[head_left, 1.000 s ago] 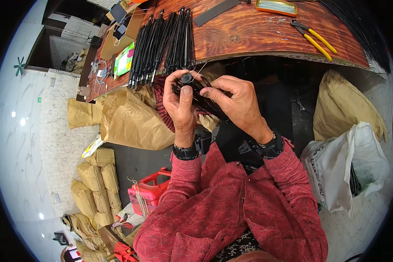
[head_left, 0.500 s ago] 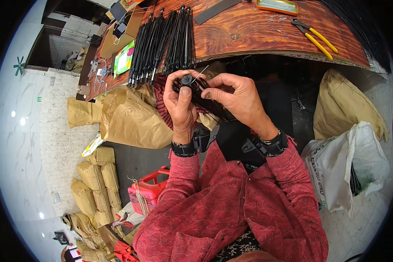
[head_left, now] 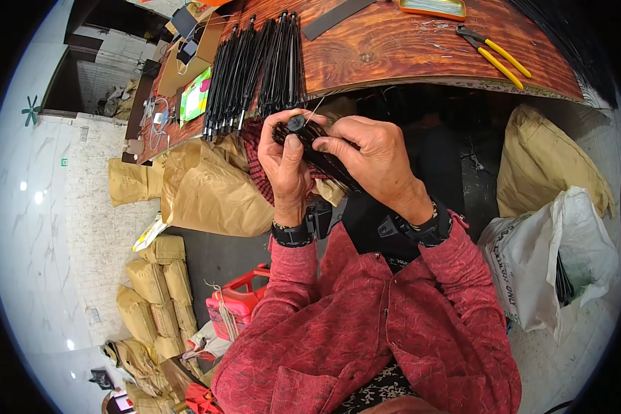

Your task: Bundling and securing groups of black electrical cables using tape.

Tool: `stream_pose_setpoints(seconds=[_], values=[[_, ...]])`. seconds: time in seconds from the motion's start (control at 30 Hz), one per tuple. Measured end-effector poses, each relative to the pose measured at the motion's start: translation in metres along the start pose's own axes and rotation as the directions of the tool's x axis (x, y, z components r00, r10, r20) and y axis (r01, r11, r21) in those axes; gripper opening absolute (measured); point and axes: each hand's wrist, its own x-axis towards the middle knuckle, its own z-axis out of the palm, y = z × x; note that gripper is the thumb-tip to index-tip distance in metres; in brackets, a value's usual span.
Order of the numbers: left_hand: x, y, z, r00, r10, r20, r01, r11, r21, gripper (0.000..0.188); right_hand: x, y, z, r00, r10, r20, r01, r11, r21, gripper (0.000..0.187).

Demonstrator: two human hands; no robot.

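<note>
Black rods (head_left: 317,155) in a bundle sit clamped in both hands just below the wooden table (head_left: 393,48) edge. Left hand (head_left: 286,169) wraps the capped end, thumb pressed on top; right hand (head_left: 376,159) pinches alongside. More rods (head_left: 255,65) lie above.

a bundle of thin black metal rods (head_left: 317,148) at the centre of the frame, black all along. above it, a reddish-brown wooden tabletop (head_left: 393,48) with dark swirling grain. yellow-handled pliers (head_left: 497,55) at upper right. mottled red sleeves (head_left: 366,324) below. tan paper sacks (head_left: 207,186) at left.
</note>
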Motion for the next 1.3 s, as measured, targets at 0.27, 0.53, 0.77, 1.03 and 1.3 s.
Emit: stream_pose_setpoints(seconds=[0.27, 0.53, 0.77, 1.03, 1.3], values=[[0.003, -0.008, 0.002, 0.998, -0.045, 0.043, 0.051, 0.988, -0.144, 0.049, -0.002, -0.006, 0.005, 0.995, -0.082, -0.058, 0.066, 0.968, -0.242, 0.016], [-0.002, -0.019, 0.002, 1.000, 0.029, -0.011, -0.031, 0.978, -0.208, 0.049, -0.014, -0.010, 0.020, 0.974, -0.182, -0.131, 0.130, 0.935, -0.330, 0.016], [0.006, -0.017, -0.010, 0.999, 0.040, 0.014, -0.037, 0.987, -0.157, 0.046, -0.016, -0.009, 0.027, 0.983, -0.151, -0.101, 0.126, 0.967, -0.220, 0.017], [0.009, -0.019, -0.032, 1.000, 0.010, 0.015, -0.005, 0.961, -0.276, 0.042, -0.010, 0.009, 0.027, 0.996, -0.016, -0.092, 0.011, 0.998, -0.064, 0.017], [0.007, -0.024, -0.051, 0.996, 0.001, 0.088, 0.034, 0.916, -0.400, 0.043, -0.005, 0.015, 0.036, 0.996, 0.088, 0.020, -0.087, 0.996, -0.018, 0.012]])
